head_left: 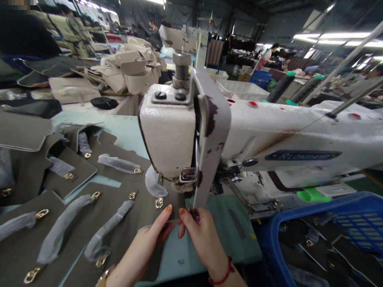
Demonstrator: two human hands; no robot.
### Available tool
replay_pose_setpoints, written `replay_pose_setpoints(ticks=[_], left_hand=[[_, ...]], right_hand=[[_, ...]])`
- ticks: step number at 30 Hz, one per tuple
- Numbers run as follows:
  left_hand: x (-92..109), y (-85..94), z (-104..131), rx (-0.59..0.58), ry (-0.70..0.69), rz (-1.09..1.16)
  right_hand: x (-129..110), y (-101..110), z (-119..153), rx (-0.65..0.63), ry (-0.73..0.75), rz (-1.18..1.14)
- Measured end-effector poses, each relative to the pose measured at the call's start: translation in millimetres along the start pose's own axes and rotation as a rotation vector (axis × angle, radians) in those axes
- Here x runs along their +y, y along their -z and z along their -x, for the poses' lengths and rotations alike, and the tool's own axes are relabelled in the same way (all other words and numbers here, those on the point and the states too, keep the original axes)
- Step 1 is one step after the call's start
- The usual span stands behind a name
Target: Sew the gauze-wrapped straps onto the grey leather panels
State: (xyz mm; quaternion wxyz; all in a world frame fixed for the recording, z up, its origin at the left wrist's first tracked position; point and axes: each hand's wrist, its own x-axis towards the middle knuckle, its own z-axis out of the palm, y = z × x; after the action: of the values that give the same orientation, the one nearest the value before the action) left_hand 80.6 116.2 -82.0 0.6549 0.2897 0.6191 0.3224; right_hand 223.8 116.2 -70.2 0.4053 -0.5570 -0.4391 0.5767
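Note:
My left hand (160,229) is closed on the near edge of a grey-brown leather panel (136,215), thumb on top and fingers curled beneath. The panel lies under the head of a white sewing machine (167,135). On it are a film-wrapped handle (154,182) and a gold buckle (159,203), just beyond my left thumb. My right hand (203,231) is pinched beside the panel's edge, close to my left fingertips and below the machine's grey guard (211,131). A small dark thing shows between the right fingers; I cannot make out what it is.
More panels with wrapped handles (64,227) cover the pale green table (176,263) at left. A blue basket (271,231) of similar pieces stands at right. Beige bag parts (137,67) are heaped behind the machine. Thread cones (279,87) stand behind the machine arm; people work farther back.

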Motion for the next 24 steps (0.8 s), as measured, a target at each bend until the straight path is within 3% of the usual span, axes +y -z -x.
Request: replay_pose_setpoints(ticks=[3, 7, 19, 22, 24], left_hand=[[2.2, -7.6, 3.0, -0.064, 0.056, 0.206], [3.5, -10.8, 4.7, 0.04, 0.143, 0.281], [-6.6, -2.3, 0.6, -0.121, 0.059, 0.294], [-4.9, -2.9, 0.9, -0.117, 0.033, 0.278], [-3.5, -3.4, 0.0, -0.045, 0.007, 0.257]], right_hand=[[7.9, -0.6, -1.8, -0.006, -0.042, -0.048], [14.0, -1.1, -3.7, -0.029, -0.08, -0.124], [-1.8, -0.3, 9.2, 0.079, 0.138, 0.106], [-1.2, -1.5, 8.1, 0.082, 0.143, 0.103], [-2.1, -2.6, 6.7, 0.079, 0.152, 0.095]])
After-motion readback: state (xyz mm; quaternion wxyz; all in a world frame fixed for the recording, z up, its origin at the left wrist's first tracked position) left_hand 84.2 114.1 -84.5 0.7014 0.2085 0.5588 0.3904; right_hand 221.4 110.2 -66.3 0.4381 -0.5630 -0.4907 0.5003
